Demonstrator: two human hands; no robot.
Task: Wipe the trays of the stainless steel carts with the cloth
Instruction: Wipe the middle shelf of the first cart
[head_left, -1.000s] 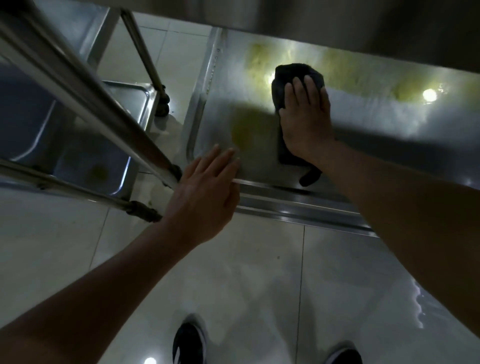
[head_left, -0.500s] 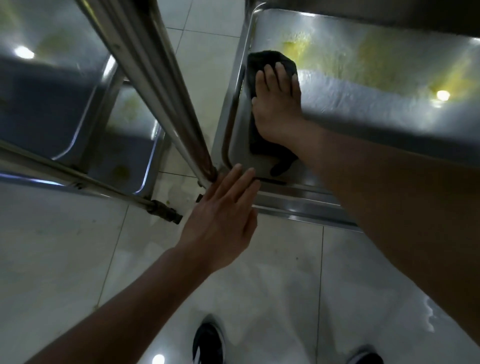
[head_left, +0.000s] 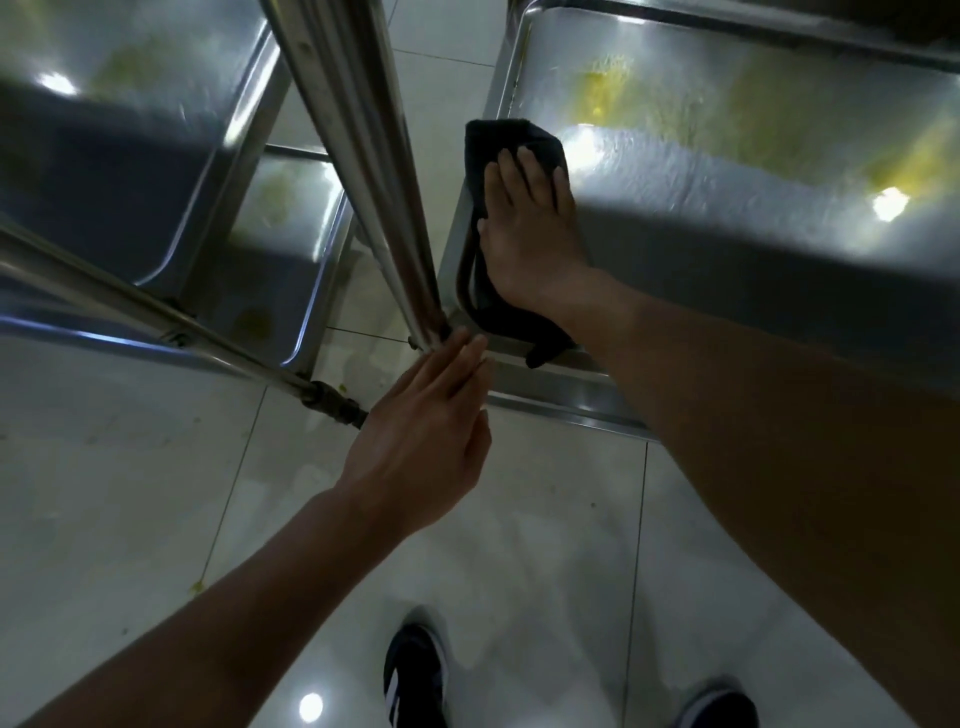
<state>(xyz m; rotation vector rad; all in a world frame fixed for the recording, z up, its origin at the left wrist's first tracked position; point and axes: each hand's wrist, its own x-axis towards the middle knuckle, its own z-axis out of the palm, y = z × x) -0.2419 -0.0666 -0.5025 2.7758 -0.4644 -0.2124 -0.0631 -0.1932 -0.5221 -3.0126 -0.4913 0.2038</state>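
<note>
The dark cloth (head_left: 511, 150) lies flat in the near left corner of the right cart's tray (head_left: 779, 218), folded lengthwise, its far end just short of the tray's left wall and its near end trailing over the front lip. The right hand (head_left: 530, 234) presses it down with straight, spread fingers (head_left: 527, 166), palm flat, nothing curled around the fabric. Beyond the cloth, yellow residue (head_left: 597, 93) streaks the far part of the tray, with more smears toward the right, so this tray looks only partly done. To wipe well here, I judge the palm should keep even downward pressure and draw the cloth in overlapping passes from the far wall toward the front lip, working into the rounded corner where grime tends to collect, and refolding to a fresh face once it loads up. The left hand (head_left: 431, 415) is relaxed and holds nothing; its straight fingertips lie at the foot of the upright post (head_left: 363, 156), though actual contact is hard to tell. Gripping that post would stop the cart rolling under the wiping force. The neighbouring cart's trays (head_left: 280, 223) to the left also show yellowish stains and likely await the same treatment.
</note>
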